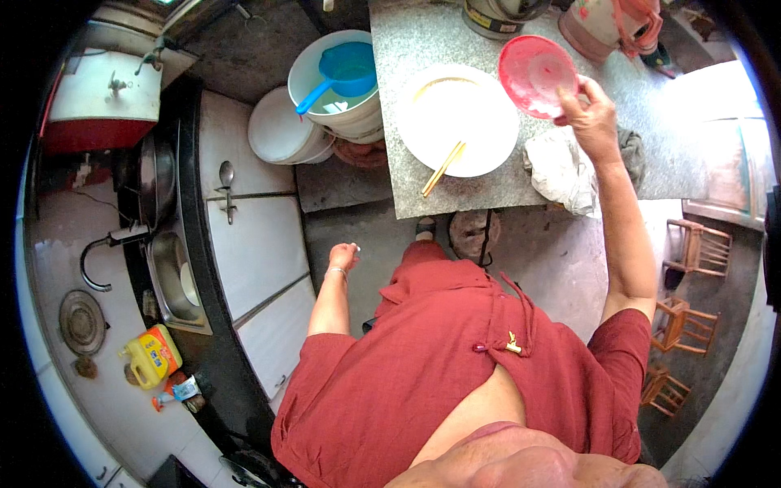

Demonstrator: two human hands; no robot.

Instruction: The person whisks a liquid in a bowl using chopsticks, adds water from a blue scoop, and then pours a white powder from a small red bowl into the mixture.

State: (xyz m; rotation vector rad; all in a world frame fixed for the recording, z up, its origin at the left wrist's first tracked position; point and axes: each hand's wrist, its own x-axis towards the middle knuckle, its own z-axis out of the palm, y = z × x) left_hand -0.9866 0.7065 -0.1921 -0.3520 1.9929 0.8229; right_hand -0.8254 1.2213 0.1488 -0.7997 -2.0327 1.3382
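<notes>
My right hand [589, 119] grips the rim of a red plastic bowl [538, 76] above the grey speckled table [390, 183]. A large white basin [445, 116] sits on the table to its left, with a pair of chopsticks [444, 169] lying across its near rim. Beside the basin, under my right forearm, is a crumpled white plastic bag [552, 165]. My left hand [344, 256] hangs low by my side, away from the table, its fingers bent; a small white thing shows at the fingertips, too small to name.
Left of the table stand a white bucket [299, 73] holding water and a blue dipper [348, 70], and a lidded bucket [277, 128]. A counter with a steel sink [171, 274] runs along the left. Wooden chairs [695, 247] stand at the right. A metal pot [494, 21] is at the table's back.
</notes>
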